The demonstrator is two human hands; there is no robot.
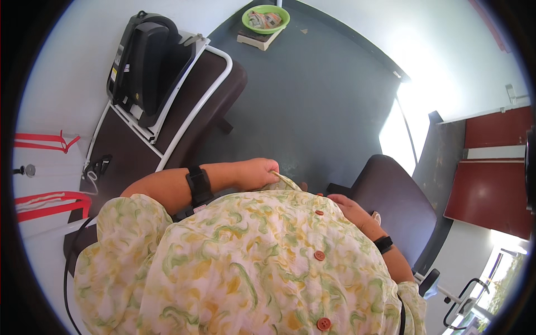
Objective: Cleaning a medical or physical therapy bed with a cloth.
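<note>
My left hand [260, 172] pinches the hem of a loose patterned shirt [251, 259] in green, yellow and white, pulling a fold of it forward. At the other side of the shirt front, my right hand [351, 210] rests against the fabric. Its fingertips are partly hidden by the cloth, so whether they grip it does not show. Red-brown buttons [319, 255] run down the shirt. A wide black strap [199, 184] circles my left forearm, and a black band [383, 244] is on my right wrist.
Left, a black device [153, 63] stands on a brown padded bench [125, 146] with a white rail [209, 94]. Another brown padded seat [400, 205] is at right. Ahead, a green basin [286, 21] holding cloth sits on a low platform [255, 41]. Red straps [54, 205] hang left.
</note>
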